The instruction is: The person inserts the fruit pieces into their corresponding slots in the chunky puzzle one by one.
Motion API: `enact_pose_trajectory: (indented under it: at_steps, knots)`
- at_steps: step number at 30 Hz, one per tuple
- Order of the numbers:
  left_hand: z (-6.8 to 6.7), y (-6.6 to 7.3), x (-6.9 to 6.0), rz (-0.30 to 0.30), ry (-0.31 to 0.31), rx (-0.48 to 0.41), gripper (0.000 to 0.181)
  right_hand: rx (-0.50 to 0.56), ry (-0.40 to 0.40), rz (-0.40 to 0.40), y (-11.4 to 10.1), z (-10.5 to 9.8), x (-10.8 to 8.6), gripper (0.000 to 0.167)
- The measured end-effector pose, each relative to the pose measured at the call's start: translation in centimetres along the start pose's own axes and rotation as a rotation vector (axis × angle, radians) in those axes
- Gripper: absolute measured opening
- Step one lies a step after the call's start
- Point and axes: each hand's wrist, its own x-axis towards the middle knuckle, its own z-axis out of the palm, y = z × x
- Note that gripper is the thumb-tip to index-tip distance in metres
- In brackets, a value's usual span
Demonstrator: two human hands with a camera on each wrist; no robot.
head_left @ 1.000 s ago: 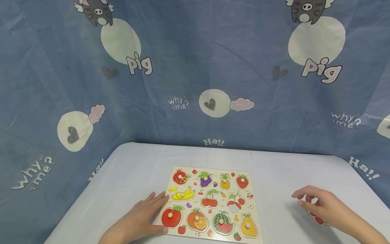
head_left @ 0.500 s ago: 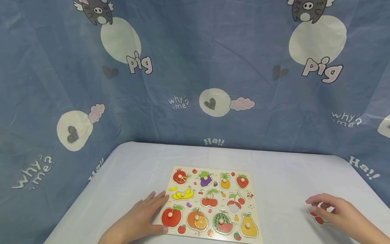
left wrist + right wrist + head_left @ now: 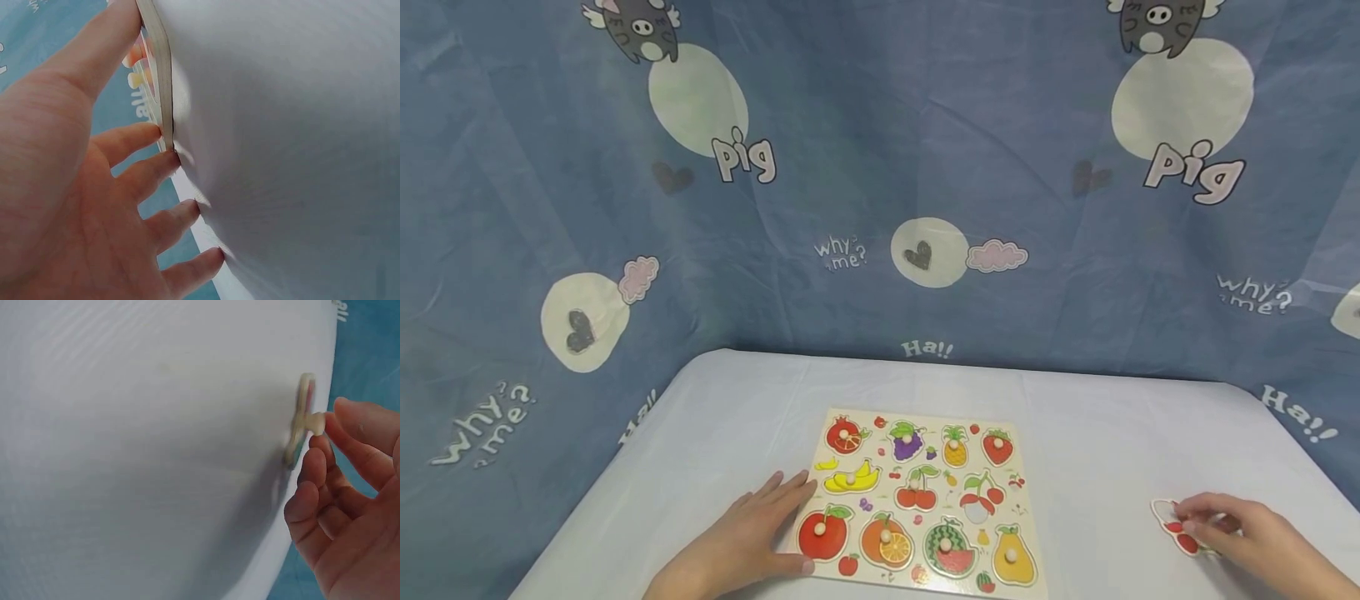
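A wooden fruit puzzle board lies on the table in the head view, with knobbed fruit pieces in it. One lychee picture on it shows no knob. My left hand rests at the board's left edge, fingers spread and thumb at its near corner. To the right of the board lies a loose red and white lychee puzzle piece, partly covered by my right hand. In the right wrist view, my thumb and index finger are at the end of the piece's pale knob, not visibly closed round it.
A white cloth covers the table. Behind it and along its sides hangs a blue curtain with printed pigs and words. The loose piece lies well apart from the board.
My right hand has moved right and toward me, from left of the loose piece to over its right part, uncovering more of it. The left hand and the board have stayed still.
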Motion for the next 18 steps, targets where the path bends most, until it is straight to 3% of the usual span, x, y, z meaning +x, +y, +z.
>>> enact_pose_trajectory:
  at_steps: [3,7,14,18]
  knots:
    - [0.00,0.01,-0.03,0.003,0.000,0.001,0.096,0.020,-0.045,0.070,0.03,0.19,0.23,0.021]
    - [-0.02,0.06,-0.04,0.011,-0.005,-0.001,0.096,0.024,-0.037,0.137,0.29,0.49,0.40,0.018]
    - [-0.03,-0.08,0.01,0.026,-0.013,-0.002,0.095,0.037,0.009,0.108,0.60,0.72,0.35,0.017]
    - [0.02,-0.14,0.03,0.030,-0.010,-0.001,0.095,0.088,-0.013,0.187,0.30,0.73,0.61,0.018]
